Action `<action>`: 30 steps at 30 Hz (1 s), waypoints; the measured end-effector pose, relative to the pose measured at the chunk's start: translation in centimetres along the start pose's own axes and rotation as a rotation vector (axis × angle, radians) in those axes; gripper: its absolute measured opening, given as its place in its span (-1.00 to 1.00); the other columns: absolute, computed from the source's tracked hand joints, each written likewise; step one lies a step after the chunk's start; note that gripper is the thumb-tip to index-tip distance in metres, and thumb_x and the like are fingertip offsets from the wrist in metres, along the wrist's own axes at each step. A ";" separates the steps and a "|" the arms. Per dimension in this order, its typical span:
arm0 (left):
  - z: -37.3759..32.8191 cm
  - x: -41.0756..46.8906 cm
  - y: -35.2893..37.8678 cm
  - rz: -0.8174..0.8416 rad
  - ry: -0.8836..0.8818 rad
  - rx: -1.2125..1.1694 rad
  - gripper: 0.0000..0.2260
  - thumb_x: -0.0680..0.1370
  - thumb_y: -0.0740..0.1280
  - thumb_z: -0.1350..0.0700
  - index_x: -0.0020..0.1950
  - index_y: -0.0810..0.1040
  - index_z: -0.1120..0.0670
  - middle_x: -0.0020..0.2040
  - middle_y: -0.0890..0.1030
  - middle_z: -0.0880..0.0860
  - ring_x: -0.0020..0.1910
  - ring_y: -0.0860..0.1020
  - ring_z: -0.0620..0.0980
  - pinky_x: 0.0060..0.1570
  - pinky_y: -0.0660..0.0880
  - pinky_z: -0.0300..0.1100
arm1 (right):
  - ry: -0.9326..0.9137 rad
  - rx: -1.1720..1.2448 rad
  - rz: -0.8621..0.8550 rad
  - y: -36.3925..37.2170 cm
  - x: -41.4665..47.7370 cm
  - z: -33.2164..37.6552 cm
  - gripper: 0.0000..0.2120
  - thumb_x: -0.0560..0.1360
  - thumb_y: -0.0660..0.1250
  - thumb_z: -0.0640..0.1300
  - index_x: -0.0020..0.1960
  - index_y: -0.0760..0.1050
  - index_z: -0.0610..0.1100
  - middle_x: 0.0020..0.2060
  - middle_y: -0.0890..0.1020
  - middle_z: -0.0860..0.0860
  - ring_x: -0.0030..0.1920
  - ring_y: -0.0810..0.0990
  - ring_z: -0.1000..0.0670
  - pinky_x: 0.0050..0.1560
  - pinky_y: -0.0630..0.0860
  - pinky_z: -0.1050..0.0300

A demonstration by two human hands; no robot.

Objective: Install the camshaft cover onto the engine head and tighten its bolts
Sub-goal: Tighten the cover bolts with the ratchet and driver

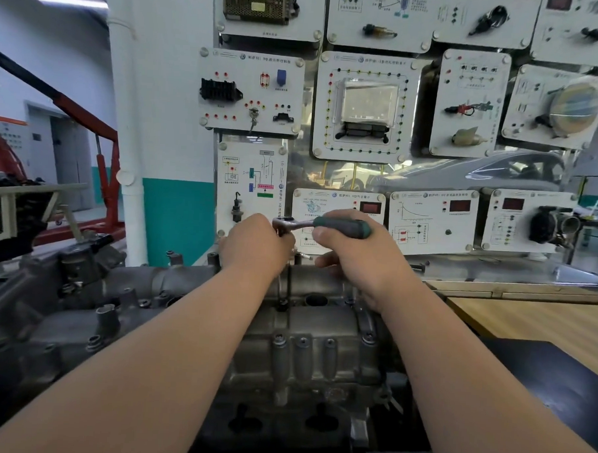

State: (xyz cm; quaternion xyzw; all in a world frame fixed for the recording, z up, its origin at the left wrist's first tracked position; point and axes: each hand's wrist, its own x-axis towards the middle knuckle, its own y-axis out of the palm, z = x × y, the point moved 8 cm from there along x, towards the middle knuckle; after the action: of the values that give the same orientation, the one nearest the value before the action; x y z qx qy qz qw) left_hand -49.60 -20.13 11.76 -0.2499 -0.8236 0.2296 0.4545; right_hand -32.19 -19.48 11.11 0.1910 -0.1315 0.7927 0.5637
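Note:
The grey cast camshaft cover (306,333) lies on the engine head (81,323) in front of me, with several bolts standing in its bosses. My right hand (354,256) grips the green handle of a ratchet wrench (328,226) held level over the cover's far edge. My left hand (255,246) is closed around the ratchet's head end and the socket below it, which it hides. The bolt under the socket is not visible.
A wall of white training panels (364,106) with sensors and displays stands right behind the engine. A red engine hoist (104,170) is at the left. A wooden bench top (533,318) and a dark mat (564,385) lie to the right.

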 end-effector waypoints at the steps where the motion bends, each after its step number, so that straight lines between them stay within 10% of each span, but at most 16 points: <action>1: 0.3 0.1 -0.2 -0.006 -0.008 -0.004 -0.74 0.44 0.32 -0.13 -0.27 0.45 0.04 -0.38 0.45 -0.03 -0.28 0.47 0.05 -0.23 0.34 -0.14 | -0.031 -0.058 0.017 0.2 -0.1 0.2 -0.89 0.45 0.45 -0.17 -0.07 0.57 -0.01 -0.32 0.64 0.01 -0.37 0.62 0.00 -0.41 0.50 0.21; 10: -0.2 0.2 -0.8 0.018 0.032 0.017 -0.73 0.46 0.32 -0.11 -0.22 0.54 0.10 -0.38 0.40 -0.03 -0.43 0.32 -0.08 -0.45 0.19 -0.21 | -0.262 -0.471 -0.054 0.9 -1.3 1.4 -0.85 0.43 0.44 0.04 -0.12 0.48 0.08 -0.34 0.54 0.17 -0.41 0.46 0.22 -0.43 0.38 0.37; 15: -0.6 0.3 -0.1 0.060 0.084 0.012 -0.80 0.49 0.24 0.07 -0.33 0.38 0.04 -0.38 0.40 -0.02 -0.40 0.35 -0.05 -0.23 0.28 -0.11 | -0.290 -0.548 -0.068 1.0 -1.5 1.7 -0.77 0.39 0.43 0.20 -0.10 0.48 0.10 -0.27 0.57 0.19 -0.29 0.53 0.23 -0.34 0.39 0.33; 18: -0.3 0.3 0.3 0.092 0.071 -0.047 -0.76 0.53 0.26 -0.05 -0.29 0.43 0.03 -0.36 0.45 -0.03 -0.27 0.48 0.07 -0.15 0.40 -0.07 | -0.239 -0.431 -0.135 -0.2 -1.0 1.7 -0.79 0.38 0.47 0.14 -0.10 0.51 0.09 -0.27 0.60 0.18 -0.28 0.55 0.23 -0.33 0.40 0.39; 24: -0.6 -0.1 0.3 0.095 0.087 -0.019 -0.75 0.56 0.24 -0.06 -0.28 0.38 -0.01 -0.35 0.43 -0.03 -0.20 0.48 0.10 -0.04 0.42 -0.02 | -0.067 -0.218 -0.400 -4.1 -0.1 0.4 -0.71 0.40 0.50 0.02 0.02 0.47 -0.01 -0.05 0.63 -0.04 -0.10 0.65 -0.13 -0.05 0.62 -0.10; 30: -0.7 -0.1 0.3 0.082 0.114 0.005 -0.73 0.56 0.22 -0.08 -0.28 0.37 0.00 -0.35 0.46 -0.02 -0.21 0.48 0.09 -0.02 0.41 0.00 | -0.098 -0.656 -0.336 -3.8 2.8 1.5 -0.76 0.59 0.25 -0.05 0.21 0.49 -0.11 0.12 0.56 -0.09 -0.21 0.56 -0.01 -0.30 0.38 0.20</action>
State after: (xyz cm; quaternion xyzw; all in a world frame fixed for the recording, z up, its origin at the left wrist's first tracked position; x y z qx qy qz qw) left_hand -48.89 -19.84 11.79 -0.2950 -0.7847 0.2357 0.4916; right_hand -29.16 -16.51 13.63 0.0571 -0.3723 0.5948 0.7102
